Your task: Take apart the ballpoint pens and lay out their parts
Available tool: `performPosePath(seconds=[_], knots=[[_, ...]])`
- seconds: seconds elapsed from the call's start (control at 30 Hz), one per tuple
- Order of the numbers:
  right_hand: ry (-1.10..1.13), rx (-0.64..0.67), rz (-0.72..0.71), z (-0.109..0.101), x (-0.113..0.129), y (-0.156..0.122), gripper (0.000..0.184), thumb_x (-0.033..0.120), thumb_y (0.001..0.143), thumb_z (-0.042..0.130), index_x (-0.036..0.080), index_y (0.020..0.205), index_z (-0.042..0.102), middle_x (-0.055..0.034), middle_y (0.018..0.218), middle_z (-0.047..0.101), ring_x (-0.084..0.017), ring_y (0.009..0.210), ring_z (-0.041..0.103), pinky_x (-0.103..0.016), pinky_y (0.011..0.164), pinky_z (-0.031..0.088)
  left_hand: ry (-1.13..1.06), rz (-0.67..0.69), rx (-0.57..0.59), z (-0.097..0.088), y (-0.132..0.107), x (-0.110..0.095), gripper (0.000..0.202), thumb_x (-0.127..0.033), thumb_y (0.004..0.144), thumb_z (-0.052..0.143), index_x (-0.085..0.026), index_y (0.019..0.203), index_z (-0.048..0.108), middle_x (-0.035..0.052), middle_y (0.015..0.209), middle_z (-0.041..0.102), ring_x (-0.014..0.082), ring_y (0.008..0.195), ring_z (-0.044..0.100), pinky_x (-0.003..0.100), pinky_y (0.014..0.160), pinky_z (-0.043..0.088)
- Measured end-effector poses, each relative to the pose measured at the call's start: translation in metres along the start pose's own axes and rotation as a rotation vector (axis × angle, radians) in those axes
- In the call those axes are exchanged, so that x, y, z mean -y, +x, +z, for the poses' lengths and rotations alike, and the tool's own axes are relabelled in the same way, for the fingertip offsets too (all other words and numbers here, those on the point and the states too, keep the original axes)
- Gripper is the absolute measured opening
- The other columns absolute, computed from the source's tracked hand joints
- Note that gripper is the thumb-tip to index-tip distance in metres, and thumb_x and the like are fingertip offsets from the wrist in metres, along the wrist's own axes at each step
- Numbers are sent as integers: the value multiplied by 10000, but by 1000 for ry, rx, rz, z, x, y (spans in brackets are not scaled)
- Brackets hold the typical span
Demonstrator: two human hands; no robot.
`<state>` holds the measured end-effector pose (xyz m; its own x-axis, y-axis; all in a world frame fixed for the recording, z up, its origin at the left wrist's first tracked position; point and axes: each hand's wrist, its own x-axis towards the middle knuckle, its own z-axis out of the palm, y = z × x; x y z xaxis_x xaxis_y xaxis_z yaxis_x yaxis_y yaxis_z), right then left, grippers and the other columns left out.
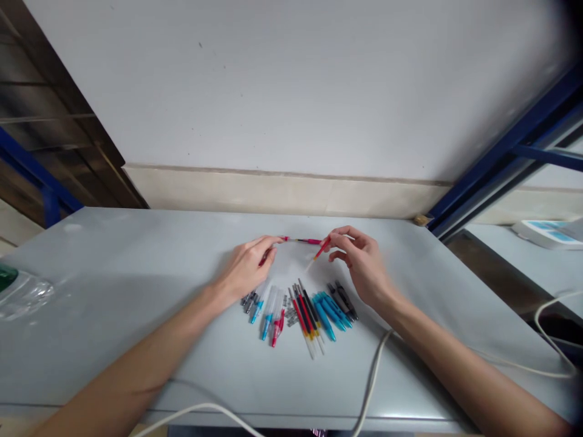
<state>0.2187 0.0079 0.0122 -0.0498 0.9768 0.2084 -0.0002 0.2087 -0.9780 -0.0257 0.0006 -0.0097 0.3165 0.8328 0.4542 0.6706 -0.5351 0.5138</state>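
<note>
My left hand is closed, with a red pen part showing between thumb and fingers; most of it is hidden. Between the thumb and fingertips of my right hand is a red pen refill, its yellow and clear end slanting down to the left. Behind and between the hands lies a red pen, its left end by my left fingertips. Several red and black refills lie in front, with blue pen barrels, dark grey barrels and clear pen parts with coloured tips beside them. Small springs lie among them.
A white cable crosses the front of the grey table. On the left edge lies a clear bottle with a green label. The wall stands behind, and blue metal frames flank the table.
</note>
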Motion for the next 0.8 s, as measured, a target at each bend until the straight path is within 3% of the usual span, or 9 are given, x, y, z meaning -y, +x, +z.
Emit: performPosePath(seconds=[0.13,0.3,0.57,0.8], knots=[[-140,160,24,7,6,-8,203,375,867,687,174,851,666,-37,779,692,-156,728,604,-284,707,466,138,-93,25,-9,3,7,127,-225,929,529,-241,1020,616,-34,729,653,144,624,591,263,627,401],[-204,348,66,14,8,-16,203,366,855,667,168,813,665,-29,736,682,-148,661,597,-279,658,457,152,-141,129,-23,3,19,30,-221,846,555,-234,853,582,-50,625,589,137,556,524,257,595,360],[-281,398,86,20,5,-22,204,274,844,593,172,675,644,-14,651,657,-136,613,567,-266,649,450,129,-236,273,-25,-1,19,104,-282,842,555,-216,762,552,-60,561,517,121,523,447,248,552,310],[-640,359,-23,21,3,-27,143,146,787,559,176,667,632,25,612,602,-111,572,492,-251,580,368,164,-257,305,-23,0,14,223,-342,897,524,-210,717,516,-41,580,523,127,548,443,250,562,274]])
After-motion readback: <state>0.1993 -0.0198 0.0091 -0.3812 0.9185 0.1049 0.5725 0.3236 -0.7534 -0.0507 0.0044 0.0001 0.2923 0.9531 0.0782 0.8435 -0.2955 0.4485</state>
